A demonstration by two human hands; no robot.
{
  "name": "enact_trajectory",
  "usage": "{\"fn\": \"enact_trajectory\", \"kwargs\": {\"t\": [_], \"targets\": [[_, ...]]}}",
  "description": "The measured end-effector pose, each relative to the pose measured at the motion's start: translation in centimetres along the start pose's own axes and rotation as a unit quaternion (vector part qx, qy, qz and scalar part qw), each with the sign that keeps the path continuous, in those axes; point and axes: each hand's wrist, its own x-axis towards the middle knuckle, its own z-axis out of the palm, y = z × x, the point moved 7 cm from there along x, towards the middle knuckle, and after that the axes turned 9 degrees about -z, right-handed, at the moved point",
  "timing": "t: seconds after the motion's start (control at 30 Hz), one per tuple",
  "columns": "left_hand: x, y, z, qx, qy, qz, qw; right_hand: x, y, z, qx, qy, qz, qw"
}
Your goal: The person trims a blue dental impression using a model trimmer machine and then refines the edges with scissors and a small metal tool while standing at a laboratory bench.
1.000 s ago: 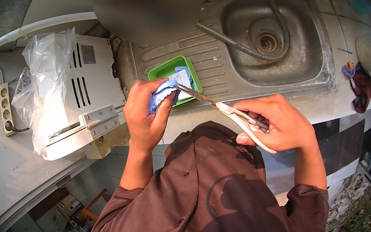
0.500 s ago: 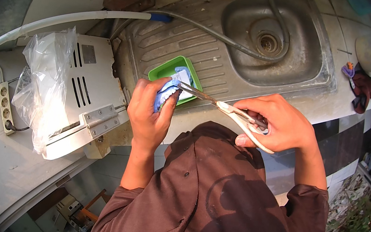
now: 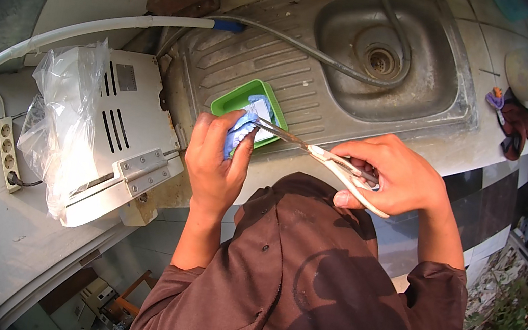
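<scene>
My left hand (image 3: pixel 215 161) pinches a light blue dental cast (image 3: pixel 238 135), with a row of tooth-like bumps, between thumb and fingers. Wrapped round cream handles, my right hand (image 3: pixel 402 175) holds long-bladed shears (image 3: pixel 333 161). Their dark metal tip reaches left and touches or overlaps the cast's upper edge; whether the blades grip it I cannot tell. Just behind the cast sits a green plastic tray (image 3: pixel 224 102), partly covered by my left hand. Inside it lie another blue piece and a white printed slip (image 3: pixel 261 109).
The tray rests on a ribbed steel drainboard beside a sink bowl (image 3: pixel 417 99), with a grey hose (image 3: pixel 308 52) running into it. At left stand a white metal machine (image 3: pixel 142 89) under a clear plastic bag (image 3: pixel 66 115), and a power strip (image 3: pixel 8 154). Dark gloves (image 3: pixel 517 124) lie at right.
My left hand has turned the blue cast slightly, so its bumpy edge shows a little differently. My right hand and the shears have hardly moved.
</scene>
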Motion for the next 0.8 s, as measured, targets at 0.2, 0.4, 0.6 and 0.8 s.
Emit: {"fn": "enact_trajectory", "kwargs": {"t": [0.2, 0.4, 0.6, 0.8], "targets": [[-0.08, 0.08, 0.10, 0.004, 0.004, 0.002, 1.000, 0.02, -0.03, 0.03, 0.005, -0.004, 0.002, 1.000], [-0.06, 0.27, 0.02, 0.003, 0.005, -0.002, 1.000, -0.01, -0.04, 0.27, 0.026, -0.011, 0.007, 1.000], [-0.05, 0.22, -0.03, 0.004, 0.008, 0.004, 1.000, 0.00, -0.32, 0.14, 0.007, -0.008, 0.007, 1.000], [-0.14, 0.14, 0.12, 0.001, 0.004, 0.006, 1.000, -0.08, 0.03, -0.06, 0.018, -0.020, 0.003, 1.000]]}}
